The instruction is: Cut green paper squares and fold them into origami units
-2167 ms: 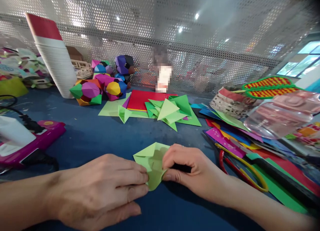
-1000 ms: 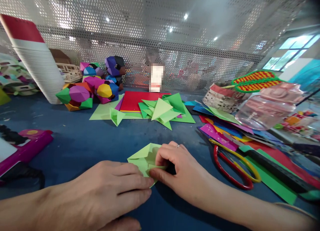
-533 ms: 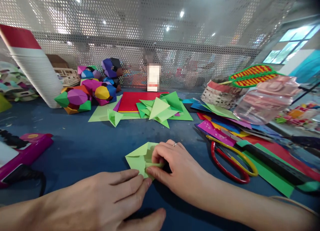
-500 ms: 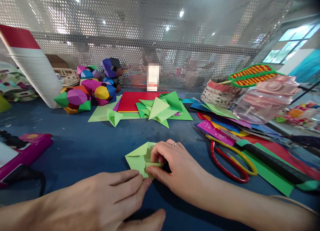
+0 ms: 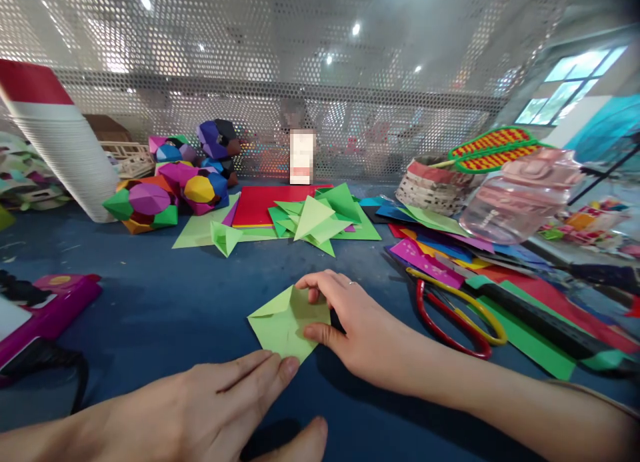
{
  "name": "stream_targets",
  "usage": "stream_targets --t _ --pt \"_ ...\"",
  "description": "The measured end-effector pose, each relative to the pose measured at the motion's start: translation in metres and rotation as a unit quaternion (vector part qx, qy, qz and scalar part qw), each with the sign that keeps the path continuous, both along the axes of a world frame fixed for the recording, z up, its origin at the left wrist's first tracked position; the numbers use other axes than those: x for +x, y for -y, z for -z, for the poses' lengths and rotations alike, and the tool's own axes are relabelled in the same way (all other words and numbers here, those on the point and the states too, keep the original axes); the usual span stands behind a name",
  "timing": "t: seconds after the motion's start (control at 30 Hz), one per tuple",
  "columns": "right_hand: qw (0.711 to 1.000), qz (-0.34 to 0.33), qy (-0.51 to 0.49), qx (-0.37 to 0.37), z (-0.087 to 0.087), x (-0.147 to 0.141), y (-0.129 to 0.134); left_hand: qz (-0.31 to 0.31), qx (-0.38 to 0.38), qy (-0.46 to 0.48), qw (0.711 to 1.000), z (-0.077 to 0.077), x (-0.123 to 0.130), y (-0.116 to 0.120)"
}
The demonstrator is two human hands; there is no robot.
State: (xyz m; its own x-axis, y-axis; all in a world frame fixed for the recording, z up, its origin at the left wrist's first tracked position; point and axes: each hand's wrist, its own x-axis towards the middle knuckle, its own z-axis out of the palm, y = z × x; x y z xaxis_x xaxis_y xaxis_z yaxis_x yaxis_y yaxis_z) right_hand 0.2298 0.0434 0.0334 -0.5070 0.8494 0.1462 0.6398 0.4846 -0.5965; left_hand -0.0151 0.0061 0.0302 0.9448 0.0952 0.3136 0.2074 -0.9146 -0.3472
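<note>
Pale-green, diamond-shaped folded paper (image 5: 283, 332) is lying on the blue tabletop (image 5: 170, 302); I am pressing its near edge with my flat, extended left hand (image 5: 215, 405), apparently against slipping, while my right hand (image 5: 353, 315) is resting, thumb and fingers apart, over the right edge, presumably steadying it.

Left hand (image 5: 200, 409) palm down, fingers (image 5: 250, 375) together; right hand (image 5: 353, 322) curled, thumb (image 5: 325, 334) apart.

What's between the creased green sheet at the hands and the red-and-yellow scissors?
The right hand, its thumb and fingers on the right side of the green sheet, then blue tabletop before the scissors; the head view shows this.
</note>
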Motion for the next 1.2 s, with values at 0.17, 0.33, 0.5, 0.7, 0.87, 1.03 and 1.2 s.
stream_targets --t 0.17,0.33,0.5,0.7,0.87,1.03,1.2 --pt "0.999 -0.025 -0.02 0.011 0.005 0.007 -0.006 -0.017 0.019 0.042 0.999 -0.002 0.005 -0.002" --pt "0.998 -0.021 -0.036 0.054 0.013 0.009 -0.015 -0.045 -0.066 0.034 0.996 -0.028 0.013 0.004" --pt "0.998 0.002 -0.03 0.061 0.009 0.009 -0.014 0.018 -0.054 0.087 0.995 -0.025 0.017 0.0" --pt "0.998 0.016 -0.02 0.061 0.011 0.014 -0.019 0.006 -0.068 0.096 0.993 -0.018 0.019 -0.005" --pt "0.998 0.033 -0.021 0.051 0.011 0.015 -0.023 0.008 -0.049 0.126 0.991 -0.016 0.021 -0.007" --pt "0.998 0.043 0.017 0.034 0.002 0.012 -0.016 -0.026 -0.048 0.133 0.99 -0.014 0.022 -0.009" --pt "0.999 -0.007 -0.03 -0.031 -0.007 0.006 -0.003 -0.053 -0.068 0.114 0.99 -0.016 0.022 -0.008"
